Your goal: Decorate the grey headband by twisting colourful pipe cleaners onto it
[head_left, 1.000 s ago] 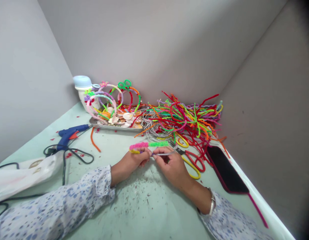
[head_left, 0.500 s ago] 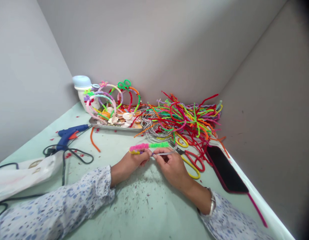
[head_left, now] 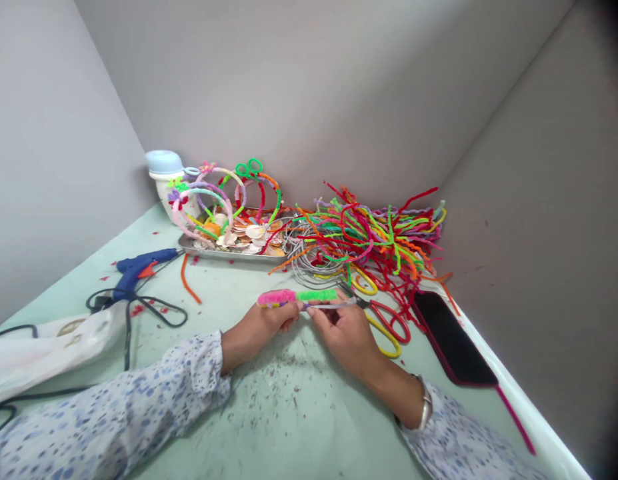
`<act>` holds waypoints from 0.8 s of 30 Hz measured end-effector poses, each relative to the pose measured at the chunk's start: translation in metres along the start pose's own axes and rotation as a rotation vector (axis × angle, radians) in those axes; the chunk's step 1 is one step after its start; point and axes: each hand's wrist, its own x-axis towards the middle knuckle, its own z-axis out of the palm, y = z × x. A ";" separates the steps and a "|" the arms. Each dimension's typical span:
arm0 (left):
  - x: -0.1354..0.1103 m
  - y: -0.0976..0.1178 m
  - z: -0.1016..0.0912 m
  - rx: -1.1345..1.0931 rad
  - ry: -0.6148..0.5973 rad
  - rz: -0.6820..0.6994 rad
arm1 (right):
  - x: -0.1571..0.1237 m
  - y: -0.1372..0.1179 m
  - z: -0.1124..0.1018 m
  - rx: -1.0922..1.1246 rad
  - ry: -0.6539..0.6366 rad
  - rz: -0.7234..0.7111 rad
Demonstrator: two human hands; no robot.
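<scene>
Your left hand (head_left: pixel 261 325) is curled around the yellow end of the fuzzy pink-and-green pipe-cleaner band (head_left: pixel 297 296), held over the pale green tabletop (head_left: pixel 289 407). Your right hand (head_left: pixel 346 340) pinches its thin silver wire end (head_left: pixel 331 305). It looks light and bendy, so hold the fuzzy part, not the bare wire.

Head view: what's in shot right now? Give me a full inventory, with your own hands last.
glue gun: one, blue with orange trigger, left
black cable: one, looped beside the glue gun
white bag: one, white, far left
jar: one, white with pale blue lid, back left
pipe-cleaner headbands: about four, multicoloured, by the jar
metal tray: one, silver, back centre
seashells: many, cream and orange, in the tray
pipe cleaners: large heap, multicoloured, back right
scissors: at least one pair, red and yellow handles, right of the hands
phone: one, black with pink edge, right
pink-and-green pipe-cleaner band: one, in left hand
thin grey rod: one, in right hand
left hand: one, centre
right hand: one, centre, silver band on wrist
</scene>
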 end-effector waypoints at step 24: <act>0.001 0.001 -0.002 -0.030 -0.043 0.069 | 0.000 -0.003 -0.001 -0.034 0.007 0.031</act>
